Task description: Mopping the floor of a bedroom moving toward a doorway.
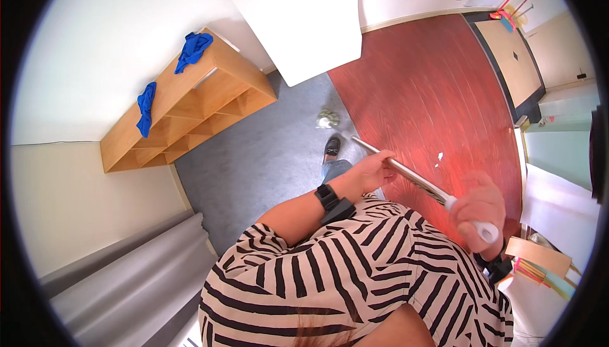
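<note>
A mop's metal pole [418, 179] slants across in front of my body, its white handle end [487, 233] at the lower right. My left hand [377, 172] is closed around the middle of the pole. Higher on it, by the white grip, my right hand [478, 209] is wrapped around the pole and looks slightly blurred. Past my shoe [332, 145], the blurred greenish-white mop head [327, 119] rests on the grey floor [247, 171], close to the edge of the red wood-patterned floor [428, 90].
A wooden cubby shelf [190, 114] stands at the left wall, with blue cloths [194, 51] on top. A white panel [304, 18] juts in ahead. White scraps [439, 157] lie on the red floor. Brooms [511, 14] lean at the far right; a grey curtain [133, 275] hangs lower left.
</note>
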A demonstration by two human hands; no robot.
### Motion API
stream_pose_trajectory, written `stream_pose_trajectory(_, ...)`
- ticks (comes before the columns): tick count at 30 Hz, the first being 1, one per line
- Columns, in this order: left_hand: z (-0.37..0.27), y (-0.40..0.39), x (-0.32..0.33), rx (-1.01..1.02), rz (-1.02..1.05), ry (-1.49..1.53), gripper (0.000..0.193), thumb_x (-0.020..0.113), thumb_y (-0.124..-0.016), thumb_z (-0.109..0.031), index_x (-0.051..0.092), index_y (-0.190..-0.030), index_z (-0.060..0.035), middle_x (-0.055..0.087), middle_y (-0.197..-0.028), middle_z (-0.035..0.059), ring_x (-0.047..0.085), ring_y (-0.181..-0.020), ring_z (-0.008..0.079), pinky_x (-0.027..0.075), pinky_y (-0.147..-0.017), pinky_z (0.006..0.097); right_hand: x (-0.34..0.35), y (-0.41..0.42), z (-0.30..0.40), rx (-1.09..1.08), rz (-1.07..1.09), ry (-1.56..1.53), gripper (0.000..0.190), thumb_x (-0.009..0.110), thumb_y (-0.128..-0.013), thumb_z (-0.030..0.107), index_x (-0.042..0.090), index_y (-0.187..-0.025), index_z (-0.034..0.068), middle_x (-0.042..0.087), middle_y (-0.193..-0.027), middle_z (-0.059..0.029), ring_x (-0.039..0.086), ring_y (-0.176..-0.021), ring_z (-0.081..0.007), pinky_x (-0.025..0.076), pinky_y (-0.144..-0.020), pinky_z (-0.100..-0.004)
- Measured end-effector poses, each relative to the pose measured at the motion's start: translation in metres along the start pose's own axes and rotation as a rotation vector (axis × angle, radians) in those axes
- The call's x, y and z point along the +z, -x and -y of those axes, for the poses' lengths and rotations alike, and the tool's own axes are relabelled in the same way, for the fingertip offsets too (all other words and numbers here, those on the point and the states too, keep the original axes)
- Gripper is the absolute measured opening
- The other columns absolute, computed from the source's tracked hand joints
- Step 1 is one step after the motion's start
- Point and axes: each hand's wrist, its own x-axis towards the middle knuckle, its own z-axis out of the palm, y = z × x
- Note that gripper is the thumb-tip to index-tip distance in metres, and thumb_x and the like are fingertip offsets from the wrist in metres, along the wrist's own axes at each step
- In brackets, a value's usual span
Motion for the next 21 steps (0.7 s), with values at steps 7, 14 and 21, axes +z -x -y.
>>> stream_pose_trajectory(7,-0.049,0.006,-0.137,0.172,-0.256,0.314,0.014,0.056,-0.086,-0.018,0.057,-0.076,-0.0085,0.059,-0.077,0.0053,0.058,-0.078,0.0208,0.046,-0.078,0.0365,0.102,-0.068,-0.085,0.002,0.006,-0.215,0.008,0.064,-0.077,0.013,0.063,-0.072,0.006,0.058,-0.068,-0.0052,0.054,-0.069,-0.0234,0.039,-0.073,-0.0366)
stream_pose_trajectory(14,-0.088,-0.028,-0.236,0.099,-0.409,0.270,0.006,0.050,-0.080,-0.008,0.048,-0.075,-0.0079,0.056,-0.075,0.0077,0.058,-0.075,0.0236,0.047,-0.073,0.0414,0.174,-0.123,-0.123,0.065,0.094,-0.240,0.009,0.066,-0.080,0.014,0.064,-0.078,0.005,0.061,-0.075,-0.0044,0.053,-0.077,-0.0227,0.038,-0.070,-0.0353)
stream_pose_trajectory(21,-0.093,-0.084,-0.174,-0.077,-0.332,0.096,0.004,0.050,-0.080,-0.009,0.049,-0.077,-0.0090,0.055,-0.069,0.0059,0.058,-0.069,0.0232,0.048,-0.073,0.0403,0.132,-0.116,-0.108,0.252,0.082,-0.109,0.014,0.064,-0.080,0.012,0.060,-0.067,0.008,0.058,-0.067,-0.0045,0.048,-0.062,-0.0238,0.034,-0.065,-0.0365)
